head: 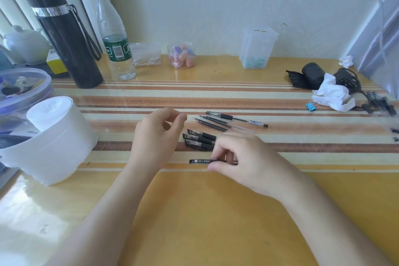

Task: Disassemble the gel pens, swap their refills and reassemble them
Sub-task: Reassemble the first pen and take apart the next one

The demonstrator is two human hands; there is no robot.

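Striped desk (pixel 216 211): right hand (pixel 244 157) pinches a refill (pixel 199 161).

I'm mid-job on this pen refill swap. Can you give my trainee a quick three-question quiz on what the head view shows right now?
1. Multiple choice: the right hand pinches A) nothing, B) a thin dark pen piece, C) scissors.
2. True or false: the left hand also grips that piece.
3. Fill in: ___ capped front pieces lie side by side between the hands.

Key: 1 B; 2 false, it hovers and holds nothing; 3 three.
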